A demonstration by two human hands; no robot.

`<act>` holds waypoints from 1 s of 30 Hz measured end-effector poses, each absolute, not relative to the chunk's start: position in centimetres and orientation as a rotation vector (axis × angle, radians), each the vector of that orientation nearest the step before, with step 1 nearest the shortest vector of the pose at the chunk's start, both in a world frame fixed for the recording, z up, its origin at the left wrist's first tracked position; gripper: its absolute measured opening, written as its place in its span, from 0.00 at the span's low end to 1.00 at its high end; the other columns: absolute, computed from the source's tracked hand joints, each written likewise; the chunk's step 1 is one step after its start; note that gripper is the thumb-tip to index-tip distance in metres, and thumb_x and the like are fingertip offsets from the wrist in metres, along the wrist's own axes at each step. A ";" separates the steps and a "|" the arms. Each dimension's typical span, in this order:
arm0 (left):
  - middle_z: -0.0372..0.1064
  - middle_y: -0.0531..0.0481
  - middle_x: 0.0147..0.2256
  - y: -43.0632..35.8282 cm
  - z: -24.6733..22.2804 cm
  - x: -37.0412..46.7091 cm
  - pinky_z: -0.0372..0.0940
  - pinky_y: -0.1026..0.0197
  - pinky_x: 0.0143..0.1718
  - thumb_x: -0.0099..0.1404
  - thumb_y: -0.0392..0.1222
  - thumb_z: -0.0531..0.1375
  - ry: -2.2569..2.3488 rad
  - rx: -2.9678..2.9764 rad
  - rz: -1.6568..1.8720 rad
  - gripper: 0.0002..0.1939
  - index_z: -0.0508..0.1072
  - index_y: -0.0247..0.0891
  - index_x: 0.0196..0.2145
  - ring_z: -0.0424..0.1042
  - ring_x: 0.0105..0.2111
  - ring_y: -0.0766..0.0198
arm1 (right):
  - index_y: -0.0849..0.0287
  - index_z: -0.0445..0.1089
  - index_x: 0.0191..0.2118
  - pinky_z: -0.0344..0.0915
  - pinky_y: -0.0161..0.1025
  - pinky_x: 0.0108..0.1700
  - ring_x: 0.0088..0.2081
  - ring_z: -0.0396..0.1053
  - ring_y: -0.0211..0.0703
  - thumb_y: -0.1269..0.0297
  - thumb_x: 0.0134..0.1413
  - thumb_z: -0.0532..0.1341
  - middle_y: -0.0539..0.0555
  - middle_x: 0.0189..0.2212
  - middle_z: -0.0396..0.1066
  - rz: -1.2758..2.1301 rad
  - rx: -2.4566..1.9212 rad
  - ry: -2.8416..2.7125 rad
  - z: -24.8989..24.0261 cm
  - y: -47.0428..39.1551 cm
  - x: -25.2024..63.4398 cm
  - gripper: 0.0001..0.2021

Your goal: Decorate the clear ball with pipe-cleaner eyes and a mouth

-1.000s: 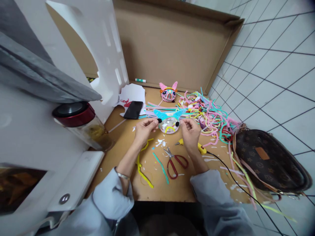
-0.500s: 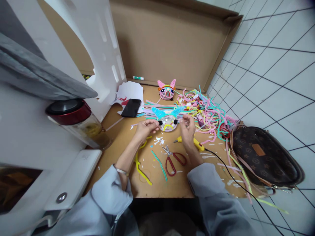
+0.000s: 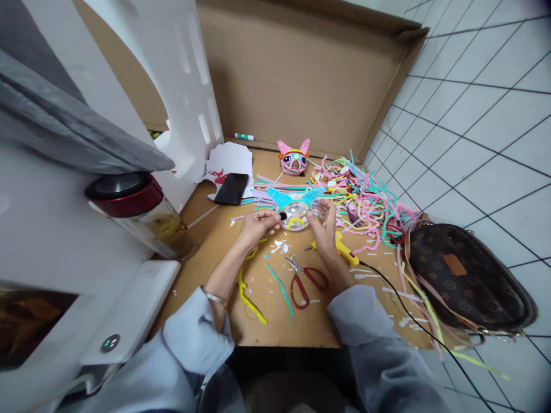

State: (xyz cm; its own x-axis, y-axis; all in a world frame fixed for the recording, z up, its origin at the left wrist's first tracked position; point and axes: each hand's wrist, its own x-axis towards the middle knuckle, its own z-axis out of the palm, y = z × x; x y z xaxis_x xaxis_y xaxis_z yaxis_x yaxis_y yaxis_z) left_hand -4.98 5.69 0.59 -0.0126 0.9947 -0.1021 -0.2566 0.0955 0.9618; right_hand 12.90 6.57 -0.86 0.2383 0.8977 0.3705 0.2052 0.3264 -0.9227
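A clear round craft ball [image 3: 297, 210] with blue pipe-cleaner ears and a yellow curved strip lies between my two hands. My left hand [image 3: 257, 228] is closed, pinching a small black disc [image 3: 283, 216] against the ball's left side. At the right side my right hand [image 3: 325, 226] is closed, thumb and finger pressed where a second black disc sits, now almost covered by the fingertips. A yellow hot glue gun [image 3: 345, 250] lies partly behind my right wrist. Below the ball are red-handled scissors [image 3: 303, 281] and a turquoise pipe cleaner [image 3: 280, 290].
A finished-looking pink-eared figure [image 3: 293, 159] stands behind, beside a tangled pipe-cleaner heap [image 3: 365, 198]. A phone [image 3: 232, 189] lies on white paper at left. A glass bottle [image 3: 150, 215] borders the left, a brown bag [image 3: 469, 275] the right. The glue gun's cord [image 3: 400, 298] runs off right.
My right hand has moved slightly left onto the ball's edge, its fingertips now covering the right black disc. My left hand keeps its pinch. The whole view has shifted a little.
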 end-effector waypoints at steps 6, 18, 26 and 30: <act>0.72 0.50 0.22 5.6 0.4 -4.6 0.60 0.68 0.22 0.36 0.53 0.74 1.060 0.929 1.294 0.23 0.75 0.34 0.24 0.68 0.21 0.70 | 0.56 0.53 0.59 0.57 0.53 0.62 0.60 0.61 0.50 0.55 0.49 0.62 0.65 0.59 0.61 0.598 -1.161 -1.357 -0.7 6.6 12.2 0.32; 0.69 0.52 0.20 5.7 0.2 -4.2 0.61 0.68 0.23 0.41 0.48 0.73 1.028 0.895 1.301 0.18 0.75 0.34 0.24 0.66 0.21 0.71 | 0.60 0.46 0.67 0.57 0.59 0.59 0.57 0.64 0.61 0.48 0.37 0.69 0.69 0.56 0.66 0.386 -1.383 -1.447 0.0 7.2 11.2 0.52; 0.69 0.53 0.21 5.6 0.1 -4.1 0.62 0.68 0.25 0.43 0.46 0.72 0.999 0.867 1.289 0.16 0.74 0.34 0.25 0.66 0.22 0.71 | 0.61 0.32 0.70 0.57 0.57 0.60 0.61 0.61 0.59 0.48 0.37 0.68 0.69 0.59 0.63 0.480 -1.458 -1.460 -0.4 7.3 11.2 0.60; 0.69 0.52 0.21 5.8 0.0 -3.9 0.62 0.68 0.25 0.42 0.45 0.72 0.995 0.861 1.293 0.16 0.74 0.34 0.25 0.66 0.22 0.71 | 0.65 0.29 0.70 0.55 0.55 0.63 0.65 0.56 0.58 0.47 0.36 0.69 0.73 0.64 0.55 0.536 -1.429 -1.464 -0.8 7.7 11.3 0.63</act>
